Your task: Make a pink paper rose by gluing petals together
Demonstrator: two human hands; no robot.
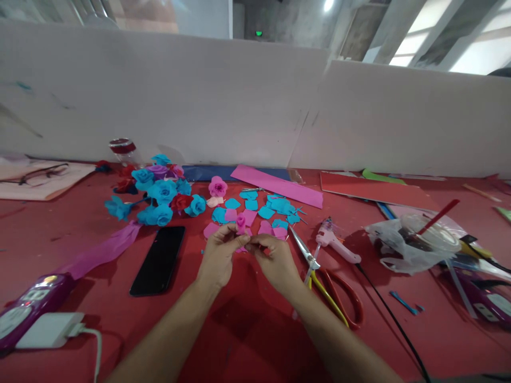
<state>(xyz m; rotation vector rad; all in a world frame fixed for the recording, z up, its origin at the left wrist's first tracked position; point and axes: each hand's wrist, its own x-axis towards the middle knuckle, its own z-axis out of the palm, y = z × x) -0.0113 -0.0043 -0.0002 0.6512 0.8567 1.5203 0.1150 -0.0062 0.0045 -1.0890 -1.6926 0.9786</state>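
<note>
Between my two hands, over the middle of the red table (247, 319), a small pink paper flower (240, 222) stands upright with its petals rolled tight. My left hand (219, 252) pinches it low down with thumb and fingers. My right hand (275, 258) has its fingertips closed at the flower's lower right side, where a bit of pink paper shows; the exact grip is partly hidden. Just beyond the hands lie cut blue paper petals (279, 204) and pink paper petals (250, 216). A finished pink flower (217, 186) sits behind them.
Scissors (315, 266) and a pink glue gun (337, 244) with its black cord lie right of my hand. To the left are a phone (158, 260), a bunch of paper roses (163, 190) and a power strip (35, 308). A bagged cup (429, 234) stands at right.
</note>
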